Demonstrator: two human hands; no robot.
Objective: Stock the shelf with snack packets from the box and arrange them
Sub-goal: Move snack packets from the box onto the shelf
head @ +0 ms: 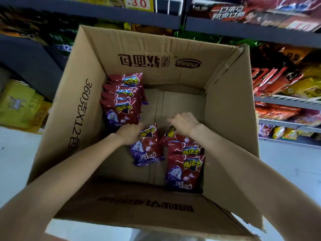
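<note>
- From the head camera, an open cardboard box (83,101) sits on the pale floor (17,153) in front of the shelves (260,30), all its flaps standing up.
- Both arms reach down into it. The left hand (129,134) has its fingers curled over the top edge of a loose red-and-purple snack packet (147,146) lying near the middle of the box bottom, and seems to pinch it there.
- The right hand (184,123) is curled over the top of the uppermost packet (171,133) of the right-hand pile; its fingertips are hidden from me, so whether it truly grips I cannot say for sure.
- That right-hand pile (185,164) lies overlapped along the near right wall of the box.
- A second stack of the same packets (121,100) leans against the far left wall, just beyond the left hand.
- Behind the box the shelves hold mixed snack bags (278,80), red, yellow and green, and a yellow price tag (139,3) hangs on the upper rail.
</note>
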